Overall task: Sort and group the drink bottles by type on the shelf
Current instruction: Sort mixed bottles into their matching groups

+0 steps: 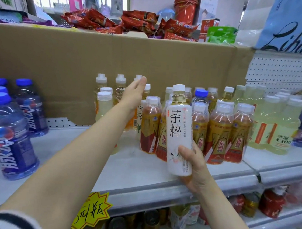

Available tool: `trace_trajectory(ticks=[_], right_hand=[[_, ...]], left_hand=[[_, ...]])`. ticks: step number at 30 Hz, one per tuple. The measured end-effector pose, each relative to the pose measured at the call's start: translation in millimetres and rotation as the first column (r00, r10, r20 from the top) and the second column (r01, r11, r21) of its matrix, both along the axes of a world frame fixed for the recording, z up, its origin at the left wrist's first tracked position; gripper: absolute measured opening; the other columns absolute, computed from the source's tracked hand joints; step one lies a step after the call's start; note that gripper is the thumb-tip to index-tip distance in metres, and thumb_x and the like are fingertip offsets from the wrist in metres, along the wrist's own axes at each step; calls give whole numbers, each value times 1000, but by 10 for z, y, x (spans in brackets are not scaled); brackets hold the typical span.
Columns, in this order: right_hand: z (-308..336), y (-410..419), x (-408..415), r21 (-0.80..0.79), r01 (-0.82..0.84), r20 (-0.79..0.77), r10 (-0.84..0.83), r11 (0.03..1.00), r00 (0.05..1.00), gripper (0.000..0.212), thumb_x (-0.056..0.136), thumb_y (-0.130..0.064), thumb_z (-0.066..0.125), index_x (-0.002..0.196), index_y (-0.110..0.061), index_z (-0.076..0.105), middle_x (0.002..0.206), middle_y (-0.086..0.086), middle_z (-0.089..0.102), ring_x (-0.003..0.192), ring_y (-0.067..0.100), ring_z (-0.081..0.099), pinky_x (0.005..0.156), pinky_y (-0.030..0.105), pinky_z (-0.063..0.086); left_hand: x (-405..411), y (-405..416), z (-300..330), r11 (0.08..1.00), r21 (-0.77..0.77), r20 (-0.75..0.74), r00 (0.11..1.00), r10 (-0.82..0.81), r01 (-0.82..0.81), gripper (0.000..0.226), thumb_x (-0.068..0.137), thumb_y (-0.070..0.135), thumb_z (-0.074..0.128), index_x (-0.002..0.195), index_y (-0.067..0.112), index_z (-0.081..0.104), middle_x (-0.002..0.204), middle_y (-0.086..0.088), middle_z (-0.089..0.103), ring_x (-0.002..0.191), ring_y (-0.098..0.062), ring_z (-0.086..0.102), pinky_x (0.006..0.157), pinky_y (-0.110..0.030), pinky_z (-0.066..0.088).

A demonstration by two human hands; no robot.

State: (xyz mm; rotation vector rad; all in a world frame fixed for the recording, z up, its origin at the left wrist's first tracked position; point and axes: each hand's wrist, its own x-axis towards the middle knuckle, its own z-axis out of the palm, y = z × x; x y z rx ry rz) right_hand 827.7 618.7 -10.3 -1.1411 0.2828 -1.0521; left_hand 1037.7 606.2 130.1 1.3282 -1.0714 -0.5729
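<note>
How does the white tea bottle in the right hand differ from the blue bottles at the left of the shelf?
The white tea bottle is slim, opaque and held above the shelf by the right hand; the blue bottles are wider, see-through and standing. Its cap is white, theirs blue. Both are capped and upright.

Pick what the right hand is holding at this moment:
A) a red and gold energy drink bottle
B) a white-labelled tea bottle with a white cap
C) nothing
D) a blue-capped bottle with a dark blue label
B: the right hand grips the lower part of the white-labelled tea bottle, held upright in front of the red and gold bottles, while the left hand reaches open toward the back row.
</note>
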Motion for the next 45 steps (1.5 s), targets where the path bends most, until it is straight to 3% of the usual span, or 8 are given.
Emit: trace_trajectory(ticks=[7,10,21,25,31,36,39,45], right_hand=[[9,18,15,-59,62,-80,-66,996,995,80,61,-34,80,133,-9,59,116,12,73,99,22,71,78,34,57],[27,33,20,-72,71,-98,-78,995,992,80,60,-35,80,133,-10,59,116,11,74,99,22,71,79,33,57],[19,32,25,-61,78,-77,-83,995,994,74,63,-36,78,131,-11,62,113,11,73,97,23,70,79,35,57],[12,42,17,-42,79,-66,-82,996,994,71,63,-37,78,126,-7,64,103,11,74,90,22,71,74,33,58],[-3,60,13,-54,83,-89,-87,995,992,70,63,-39,77,123,-6,65,103,12,75,91,22,72,75,34,59],[-13,40,32,-77,101,-143,-112,992,983,71,65,-40,78,125,-5,67,111,18,73,100,30,69,82,42,56],[15,53,32,-69,86,-150,-96,994,984,68,66,-39,78,124,-4,67,108,17,74,97,29,69,80,39,57],[60,77,-75,-41,41,-105,-45,998,993,68,69,-39,79,127,-5,67,111,19,72,97,30,68,82,42,56]], left_hand=[[73,-294,-36,994,46,55,994,97,-99,16,103,36,56,101,24,66,101,9,64,105,-23,61,77,-30,47],[116,-248,-65,979,-16,44,978,205,-205,8,99,31,64,100,24,68,90,15,63,98,-19,63,84,-33,47],[-20,537,83,895,-367,112,943,313,-254,12,94,30,70,101,22,66,93,7,66,82,-6,60,79,-22,53],[-124,781,-122,944,-282,100,973,208,-173,20,96,33,69,105,16,65,104,-9,70,97,-26,67,91,-39,57],[-166,948,-379,959,-275,128,985,114,-75,16,94,37,69,105,27,63,98,8,72,91,-4,69,81,-20,54],[-122,1020,-707,997,-50,-3,998,-61,61,67,81,69,58,139,37,50,122,12,65,121,-13,60,107,-43,47],[-90,1057,-824,994,10,29,994,-109,109,65,85,51,70,141,56,37,136,9,59,126,-12,56,101,-38,47],[-239,1140,-800,997,70,23,999,26,-27,49,81,18,82,126,14,62,112,2,73,107,-16,68,86,-34,54]])
